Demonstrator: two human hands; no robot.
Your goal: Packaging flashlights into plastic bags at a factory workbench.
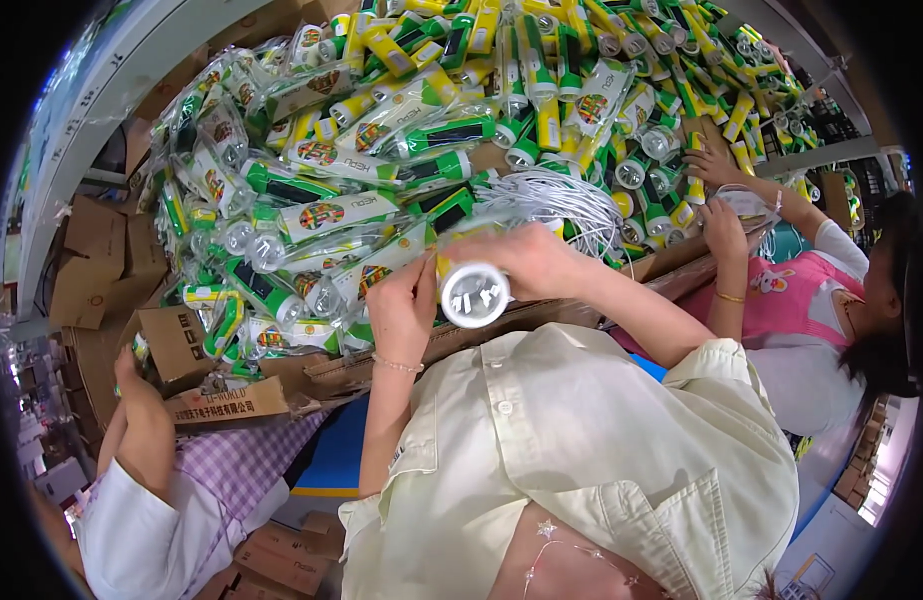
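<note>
Close in front of my chest is a flashlight point(476, 296), its round white-rimmed clear lens facing up toward me. A bit of its yellow body shows behind the rim; the rest is hidden by my hands. My left hand point(402, 298) is closed at its left side, fingertips pinched against it. Across its far side wraps my right hand point(532, 262), closed and slightly blurred. Just beyond lies a bundle of white cables point(557, 205). Green-and-white flashlights in clear plastic bags point(342, 213) lie heaped past my left hand.
Loose yellow and green flashlights point(572, 60) fill the far side of the heap. A cardboard edge point(672, 262) runs along its near side. At right, a co-worker's hands point(720, 205) reach in; at left, another person's arm point(142, 420) is beside a cardboard box point(172, 345).
</note>
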